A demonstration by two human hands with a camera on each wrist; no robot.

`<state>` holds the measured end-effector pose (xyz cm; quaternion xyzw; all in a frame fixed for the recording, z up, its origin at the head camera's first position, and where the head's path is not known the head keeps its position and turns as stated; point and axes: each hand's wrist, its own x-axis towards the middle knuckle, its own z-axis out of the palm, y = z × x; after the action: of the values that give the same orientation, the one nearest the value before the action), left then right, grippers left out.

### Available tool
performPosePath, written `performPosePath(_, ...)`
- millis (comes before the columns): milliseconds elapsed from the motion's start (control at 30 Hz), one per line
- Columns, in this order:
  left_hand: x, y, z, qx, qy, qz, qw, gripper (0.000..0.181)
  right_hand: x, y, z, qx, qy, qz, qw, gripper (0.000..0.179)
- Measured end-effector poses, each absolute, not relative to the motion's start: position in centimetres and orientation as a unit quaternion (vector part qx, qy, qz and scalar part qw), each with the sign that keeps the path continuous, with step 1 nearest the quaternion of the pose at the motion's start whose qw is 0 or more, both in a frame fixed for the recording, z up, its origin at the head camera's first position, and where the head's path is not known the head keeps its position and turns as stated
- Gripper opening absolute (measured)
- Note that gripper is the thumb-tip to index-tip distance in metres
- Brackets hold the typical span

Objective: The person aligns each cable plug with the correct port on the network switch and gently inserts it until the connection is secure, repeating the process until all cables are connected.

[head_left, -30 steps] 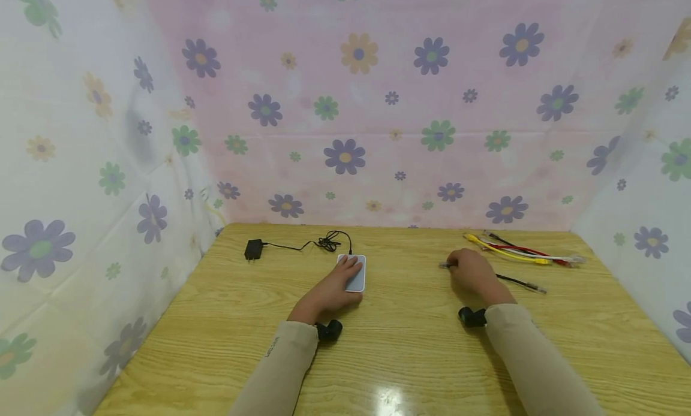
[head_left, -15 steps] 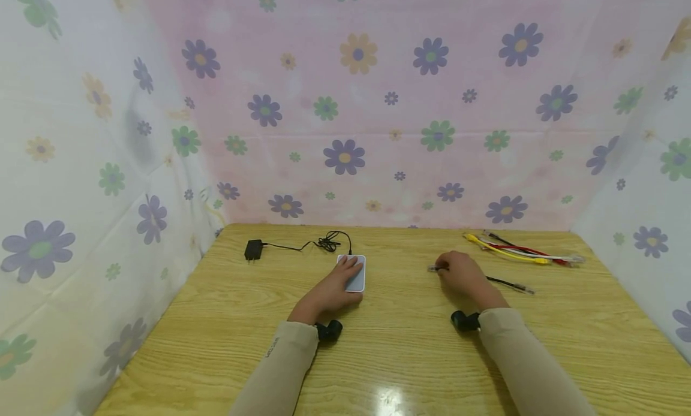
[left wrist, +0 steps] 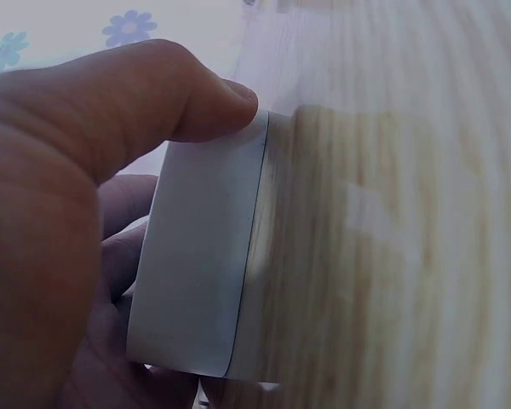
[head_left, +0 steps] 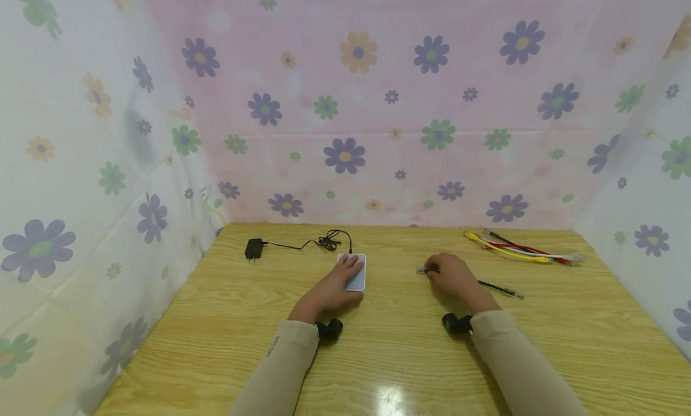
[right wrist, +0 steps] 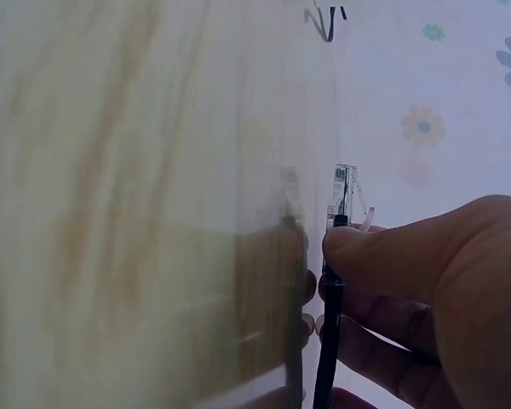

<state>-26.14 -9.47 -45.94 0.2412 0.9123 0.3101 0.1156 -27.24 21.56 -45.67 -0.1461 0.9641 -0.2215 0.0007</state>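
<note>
My left hand (head_left: pixel 330 291) grips a small white box with a grey top (head_left: pixel 357 280), which lies on the wooden table. In the left wrist view the thumb presses the end of the box (left wrist: pixel 200 256) and the other fingers lie along its far side. Between thumb and fingers my right hand (head_left: pixel 454 278) pinches a short black network cable (head_left: pixel 495 287) just behind one clear plug (right wrist: pixel 344 187). This plug points left toward the box, low over the table. The cable's other end trails out to the right behind the hand.
A black power adapter (head_left: pixel 254 249) lies at the back left, its thin cord (head_left: pixel 327 243) running in a loose coil to the box's far end. Several network cables, yellow (head_left: pixel 510 252), red, white and black, lie bunched at the back right. Flowered cloth (head_left: pixel 388 194) hangs behind the table.
My right hand has moved left along the table with the black network cable, bringing its plug closer to the white box. My left hand and the box have stayed in place.
</note>
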Motion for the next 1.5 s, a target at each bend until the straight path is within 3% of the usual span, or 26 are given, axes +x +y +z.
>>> performPosePath(1500, -26.6, -9.6, -46.3, 0.253, 0.915, 0.294, 0.109, 0.074, -25.8, 14.7, -46.1, -0.179, 0.933, -0.311, 0.029, 0.014)
